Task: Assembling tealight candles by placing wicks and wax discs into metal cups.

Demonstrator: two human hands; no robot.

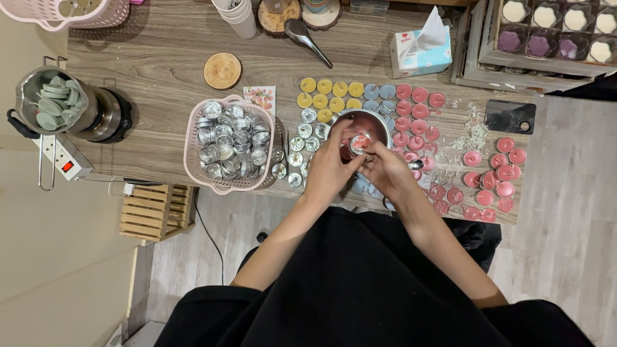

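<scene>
The left hand [331, 168] and the right hand [385, 168] meet at the near edge of the wooden table [160, 83], fingertips converging on a small metal tealight cup [360, 142]. The cup lies at about 1 o'clock from the left palm and 11 o'clock from the right, so both hands stand equally near it. The left fingers pinch its rim and tilt it; the right fingers are closed on something thin beside it, possibly a spoon handle [416, 164], though I cannot tell for certain. The cup is round and shallow with no long axis, shiny silver with a pink glint inside.

Just behind it, at 12 o'clock, sits a steel pot [376, 122] of pink wax. Pink filled cups [418, 110] spread toward 2 o'clock, yellow ones [324, 93] toward 11 o'clock. A pink basket [193, 154] of empty cups stands at 9 o'clock. Farther back lie a ladle [305, 38] and a tissue box [421, 48].
</scene>
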